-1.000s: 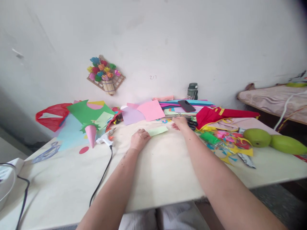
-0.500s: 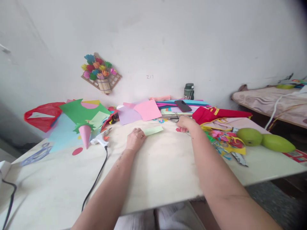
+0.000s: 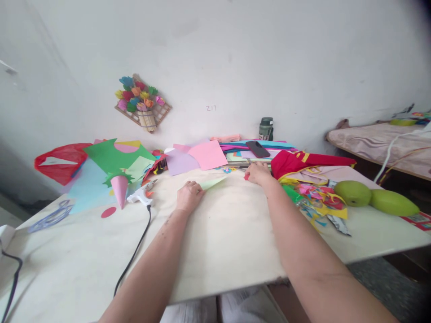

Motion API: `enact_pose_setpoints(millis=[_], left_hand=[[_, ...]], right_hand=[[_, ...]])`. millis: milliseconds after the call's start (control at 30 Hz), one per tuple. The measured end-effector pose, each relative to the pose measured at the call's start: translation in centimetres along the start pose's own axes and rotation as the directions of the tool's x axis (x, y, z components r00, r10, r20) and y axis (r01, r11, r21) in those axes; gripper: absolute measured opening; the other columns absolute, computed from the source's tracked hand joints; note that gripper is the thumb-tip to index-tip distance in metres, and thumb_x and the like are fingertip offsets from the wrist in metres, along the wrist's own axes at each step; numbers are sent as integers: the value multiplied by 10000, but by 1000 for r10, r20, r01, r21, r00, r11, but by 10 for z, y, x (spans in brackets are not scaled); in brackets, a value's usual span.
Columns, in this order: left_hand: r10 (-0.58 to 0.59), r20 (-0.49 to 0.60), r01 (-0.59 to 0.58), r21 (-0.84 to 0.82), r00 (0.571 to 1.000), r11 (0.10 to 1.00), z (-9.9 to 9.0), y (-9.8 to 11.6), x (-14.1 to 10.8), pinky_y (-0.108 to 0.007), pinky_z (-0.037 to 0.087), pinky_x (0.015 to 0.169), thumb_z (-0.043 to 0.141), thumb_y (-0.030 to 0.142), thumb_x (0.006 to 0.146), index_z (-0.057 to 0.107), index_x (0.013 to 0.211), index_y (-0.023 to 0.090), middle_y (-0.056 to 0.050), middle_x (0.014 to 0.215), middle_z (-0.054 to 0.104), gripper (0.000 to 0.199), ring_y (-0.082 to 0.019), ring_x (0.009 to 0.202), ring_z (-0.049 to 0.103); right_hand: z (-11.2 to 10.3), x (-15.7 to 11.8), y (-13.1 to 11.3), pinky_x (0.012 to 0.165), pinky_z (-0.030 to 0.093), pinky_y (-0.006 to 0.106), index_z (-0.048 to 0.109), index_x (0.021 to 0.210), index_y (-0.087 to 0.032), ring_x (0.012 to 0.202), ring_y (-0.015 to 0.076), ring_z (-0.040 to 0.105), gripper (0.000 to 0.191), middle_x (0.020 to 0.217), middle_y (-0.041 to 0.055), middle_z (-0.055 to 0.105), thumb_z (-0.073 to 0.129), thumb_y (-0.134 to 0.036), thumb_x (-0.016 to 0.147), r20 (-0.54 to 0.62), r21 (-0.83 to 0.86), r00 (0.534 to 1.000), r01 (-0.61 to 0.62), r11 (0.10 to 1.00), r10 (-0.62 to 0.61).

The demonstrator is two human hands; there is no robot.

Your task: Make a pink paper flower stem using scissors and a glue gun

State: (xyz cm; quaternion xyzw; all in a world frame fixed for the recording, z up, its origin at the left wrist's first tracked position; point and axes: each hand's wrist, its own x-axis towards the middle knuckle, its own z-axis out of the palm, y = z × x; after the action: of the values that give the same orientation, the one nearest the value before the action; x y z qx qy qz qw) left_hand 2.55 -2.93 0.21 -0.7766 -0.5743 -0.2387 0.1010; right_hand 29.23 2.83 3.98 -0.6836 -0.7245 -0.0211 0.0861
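Observation:
My left hand (image 3: pixel 190 196) is closed on the left end of a light green paper strip (image 3: pixel 213 183), whose right end points away over the table. My right hand (image 3: pixel 258 173) rests farther back on the right, its fingers bent down near a small red piece (image 3: pixel 246 177). Something grey and thin, perhaps scissors, shows just behind its fingertips. What the right fingers hold, if anything, is hidden. Pink paper (image 3: pixel 208 154) lies behind the strip, and a small blue flower shape (image 3: pixel 227 170) sits between the hands.
A white glue gun (image 3: pixel 141 194) with a black cord and a pink cone (image 3: pixel 119 190) are on the left. At the back lies a phone (image 3: pixel 257 149) near a green bottle (image 3: pixel 266 129). Colourful scraps (image 3: pixel 323 199) and green balloon-like objects (image 3: pixel 353 193) are on the right.
My right hand has shifted slightly left and its fingers have come down over the red piece. The green strip now looks narrower and tilted at its right end.

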Motion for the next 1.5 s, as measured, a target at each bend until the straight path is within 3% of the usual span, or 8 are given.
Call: enact_pose_setpoints(millis=[167, 300, 500, 733, 867, 967, 1133, 1500], left_hand=[[2, -2, -2, 7, 1000, 1000, 0, 0, 0, -243, 338, 571, 497, 338, 744, 590, 675, 218, -23, 789, 598, 166, -167, 831, 495], [12, -5, -12, 20, 1000, 1000, 0, 0, -1, -236, 340, 564, 498, 335, 745, 589, 675, 220, -12, 782, 594, 162, -159, 832, 492], [25, -11, -25, 30, 1000, 999, 1, 2, -1, -238, 349, 575, 497, 314, 747, 595, 696, 222, -21, 788, 583, 143, -165, 847, 481], [36, 18, -37, 15, 999, 999, 0, 4, -1, -242, 348, 575, 490, 313, 754, 613, 748, 245, -9, 823, 578, 140, -156, 856, 482], [28, 34, -27, -21, 999, 999, 1, 3, 0, -239, 357, 608, 503, 327, 746, 629, 727, 251, -12, 824, 578, 149, -157, 860, 483], [25, 28, -25, -33, 999, 999, 2, 2, 1, -238, 361, 616, 513, 321, 740, 637, 710, 252, -8, 817, 584, 145, -154, 842, 488], [-19, 25, 21, -74, 1000, 997, 0, 2, 0, -230, 368, 629, 547, 321, 713, 643, 700, 256, 9, 810, 594, 117, -141, 823, 496], [-62, 46, 71, -216, 997, 974, 2, -5, 2, -222, 379, 640, 574, 349, 673, 635, 680, 249, 22, 802, 597, 117, -133, 800, 519]], right_hand=[[15, 3, 6, 850, 251, 406, 680, 795, -237, 1017, 265, 411, 173, 977, 89, 590, 557, -180, 688, -63, 49, 998, -1, 999, 4], [21, 12, 10, 806, 314, 341, 675, 816, -245, 940, 220, 483, 179, 890, 55, 633, 526, -246, 716, -253, 185, 964, -35, 982, 82], [34, 33, -16, 592, 413, 218, 627, 895, -145, 671, 132, 576, 235, 792, 32, 647, 486, -215, 720, -153, 688, 976, -8, 726, 156], [36, 29, -27, 644, 401, 252, 610, 958, -237, 841, 182, 561, 290, 961, 50, 617, 512, -337, 704, -272, 446, 911, -166, 880, 310], [27, 16, -31, 596, 379, 243, 650, 726, -224, 741, 171, 563, 265, 784, 38, 645, 491, -434, 706, -260, 410, 945, -80, 909, 200], [27, 6, -48, 570, 365, 228, 640, 669, -201, 673, 148, 550, 250, 711, 19, 636, 546, -432, 663, -240, 454, 970, 144, 879, -35], [40, -6, -82, 620, 362, 218, 647, 720, -208, 722, 130, 526, 180, 767, -4, 627, 657, -303, 567, -223, 387, 841, 541, 747, -493], [46, -9, -90, 612, 351, 211, 654, 699, -245, 734, 122, 528, 81, 768, -18, 621, 603, -274, 644, -195, 324, 852, 523, 788, -485]])
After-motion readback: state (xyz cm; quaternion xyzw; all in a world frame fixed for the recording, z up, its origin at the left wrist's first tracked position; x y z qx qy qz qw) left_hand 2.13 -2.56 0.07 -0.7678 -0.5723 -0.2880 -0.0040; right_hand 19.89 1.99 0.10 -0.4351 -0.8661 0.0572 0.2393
